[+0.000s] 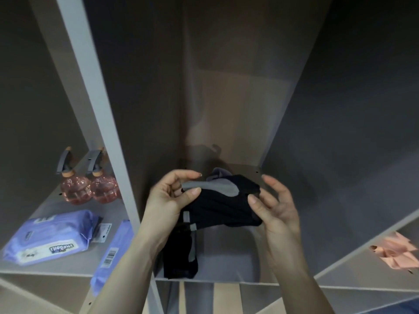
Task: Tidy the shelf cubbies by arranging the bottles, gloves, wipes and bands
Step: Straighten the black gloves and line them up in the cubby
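Head view, looking down into a grey shelf cubby (226, 257) where both my bare hands hold a pair of soft black fabric gloves with grey palm patches (217, 205). My left hand (167, 200) grips one end: the thumb lies on top of the black cloth and the curled fingers close over a grey fingertip of the glove. My right hand (276, 207) meets the other end, near the cuff, with the thumb pressed against the edge of the cloth; its other fingers are spread and lifted clear, so this side is a light pinch at most, and I cannot see what is underneath.

The gloves are raised just above the cubby floor, spanning the gap between my two hands. A second black and grey piece (181, 252) hangs and trails down below my left wrist to the front edge of the cubby; it may be the other glove's cuff.

I judge these light, limp and not fragile. They will sag and unfold wherever unsupported, so the best hold is at both ends with the layers pinched together, or one flat hand beneath the middle.

In the cubby to the left stand two pink round spray bottles (89, 186), with two purple packs of wipes (48, 236) in front. Pink folded bands (396, 254) lie in the cubby to the right.
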### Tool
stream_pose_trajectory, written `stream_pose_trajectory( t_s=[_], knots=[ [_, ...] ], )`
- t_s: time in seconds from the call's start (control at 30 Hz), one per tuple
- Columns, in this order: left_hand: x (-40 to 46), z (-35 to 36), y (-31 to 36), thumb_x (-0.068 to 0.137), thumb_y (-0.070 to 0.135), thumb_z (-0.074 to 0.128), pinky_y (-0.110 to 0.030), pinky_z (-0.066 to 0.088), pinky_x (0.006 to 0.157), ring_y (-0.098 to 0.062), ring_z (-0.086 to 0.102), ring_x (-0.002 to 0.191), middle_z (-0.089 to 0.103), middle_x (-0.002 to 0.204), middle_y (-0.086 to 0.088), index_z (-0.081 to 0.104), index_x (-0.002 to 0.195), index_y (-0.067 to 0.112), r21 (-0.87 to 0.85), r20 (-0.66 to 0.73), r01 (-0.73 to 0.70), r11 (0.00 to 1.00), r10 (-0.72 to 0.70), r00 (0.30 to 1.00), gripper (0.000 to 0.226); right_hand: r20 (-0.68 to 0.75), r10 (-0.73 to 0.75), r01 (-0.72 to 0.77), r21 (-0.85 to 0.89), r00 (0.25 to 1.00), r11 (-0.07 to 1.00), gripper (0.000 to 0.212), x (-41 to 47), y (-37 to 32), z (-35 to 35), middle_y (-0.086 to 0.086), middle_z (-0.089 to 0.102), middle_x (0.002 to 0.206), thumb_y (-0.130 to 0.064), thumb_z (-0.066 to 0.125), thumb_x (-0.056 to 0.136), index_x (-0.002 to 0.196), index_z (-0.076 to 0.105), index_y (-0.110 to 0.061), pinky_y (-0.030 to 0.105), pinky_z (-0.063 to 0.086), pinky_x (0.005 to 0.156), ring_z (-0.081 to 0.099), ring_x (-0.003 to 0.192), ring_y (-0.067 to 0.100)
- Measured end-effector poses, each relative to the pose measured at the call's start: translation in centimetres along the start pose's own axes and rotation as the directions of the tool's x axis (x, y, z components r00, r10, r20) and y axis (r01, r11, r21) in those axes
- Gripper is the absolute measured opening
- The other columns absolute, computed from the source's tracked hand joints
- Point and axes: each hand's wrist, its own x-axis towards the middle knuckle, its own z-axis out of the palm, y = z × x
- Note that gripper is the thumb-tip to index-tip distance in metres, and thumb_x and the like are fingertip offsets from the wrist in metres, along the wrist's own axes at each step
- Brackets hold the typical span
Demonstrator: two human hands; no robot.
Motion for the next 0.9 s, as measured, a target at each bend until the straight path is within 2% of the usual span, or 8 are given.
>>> stream_pose_trajectory(
  t_s=[0.2, 0.27, 0.37, 0.43, 0.5, 0.6, 0.8, 0.9],
  knots=[
    [0.3, -0.1, -1.8, 0.089, 0.032, 0.062, -0.035, 0.056, 0.08, -0.008, 0.065, 0.085, 0.068, 0.093, 0.003, 0.064, 0.1, 0.029, 0.385, -0.183, 0.116, 0.915, -0.048, 0.982, 0.011, 0.102, -0.261, 0.277, -0.202, 0.96, 0.94, 0.066, -0.7, -0.6, 0.6, 0.0, 0.072, 0.111, 0.008, 0.054, 0.09, 0.136, 0.044, -0.039, 0.032, 0.039, 0.109, 0.061, 0.116, 0.012],
    [0.0, 0.2, -1.6, 0.082, 0.062, 0.052, -0.046, 0.055, 0.087, -0.014, 0.068, 0.091, 0.072, 0.094, 0.004, 0.066, 0.096, 0.028, 0.459, -0.133, 0.246, 0.853, -0.208, 0.969, 0.04, 0.143, -0.319, 0.348, -0.284, 0.937, 0.893, 0.066, -0.9, -0.1, 0.7, 0.0, 0.07, 0.113, 0.006, 0.054, 0.091, 0.134, 0.047, -0.044, 0.019, 0.041, 0.104, 0.06, 0.116, 0.007],
    [-0.3, 1.5, -0.4, 0.076, 0.069, 0.04, -0.038, 0.058, 0.076, -0.02, 0.071, 0.091, 0.075, 0.095, -0.008, 0.07, 0.103, 0.015, 0.211, 0.098, 0.444, 0.871, -0.471, 0.877, 0.067, 0.305, -0.394, 0.497, -0.475, 0.867, 0.726, 0.066, -0.9, 1.2, 0.8, -0.027, 0.055, 0.126, -0.001, 0.051, 0.091, 0.131, 0.046, -0.052, 0.021, 0.04, 0.104, 0.056, 0.122, 0.014],
    [-0.4, 2.4, 0.4, 0.083, 0.058, 0.045, -0.031, 0.056, 0.07, -0.021, 0.071, 0.091, 0.074, 0.1, -0.011, 0.069, 0.108, 0.01, -0.043, 0.194, 0.479, 0.877, -0.463, 0.865, 0.059, 0.446, -0.445, 0.625, -0.631, 0.777, 0.459, 0.068, -0.8, 2.0, 0.7, -0.033, 0.055, 0.123, -0.003, 0.051, 0.085, 0.13, 0.047, -0.053, 0.022, 0.033, 0.109, 0.049, 0.126, 0.015],
    [-0.5, 2.9, 0.5, 0.087, 0.037, 0.056, -0.026, 0.056, 0.065, -0.02, 0.071, 0.085, 0.073, 0.097, -0.013, 0.068, 0.108, 0.006, -0.242, 0.178, 0.44, 0.865, -0.406, 0.896, 0.04, 0.583, -0.452, 0.724, -0.642, 0.675, 0.253, 0.066, -0.6, 2.7, 0.6, -0.017, 0.066, 0.112, 0.003, 0.055, 0.076, 0.124, 0.055, -0.042, 0.022, 0.023, 0.111, 0.048, 0.124, 0.014],
    [-0.3, 3.3, 0.2, 0.088, 0.011, 0.062, -0.026, 0.056, 0.067, -0.023, 0.07, 0.085, 0.071, 0.097, -0.017, 0.064, 0.111, 0.0, -0.345, 0.009, 0.33, 0.879, -0.349, 0.937, 0.026, 0.696, -0.412, 0.796, -0.588, 0.589, 0.145, 0.047, -0.8, 3.3, 0.5, -0.013, 0.068, 0.104, -0.004, 0.047, 0.078, 0.111, 0.061, -0.034, 0.035, 0.018, 0.112, 0.046, 0.129, 0.013],
    [-0.2, 3.1, 0.5, 0.093, 0.008, 0.054, -0.028, 0.059, 0.071, -0.023, 0.07, 0.095, 0.071, 0.109, -0.015, 0.06, 0.119, 0.0, -0.45, -0.073, 0.234, 0.862, -0.297, 0.952, 0.029, 0.266, -0.618, 0.601, -0.675, 0.74, 0.428, 0.024, -1.3, 3.2, 0.3, -0.021, 0.061, 0.112, -0.019, 0.055, 0.086, 0.106, 0.064, -0.029, 0.032, 0.036, 0.097, 0.055, 0.114, 0.002],
    [-0.3, 3.1, 0.5, 0.09, 0.01, 0.056, -0.031, 0.059, 0.072, -0.027, 0.069, 0.101, 0.071, 0.109, -0.014, 0.061, 0.117, 0.002, -0.417, -0.016, 0.256, 0.872, -0.289, 0.957, 0.029, 0.071, -0.486, 0.426, -0.602, 0.871, 0.675, 0.037, -0.7, 2.5, 0.4, -0.016, 0.056, 0.111, -0.035, 0.067, 0.081, 0.115, 0.053, -0.032, 0.019, 0.042, 0.088, 0.056, 0.105, 0.009]
  ],
)
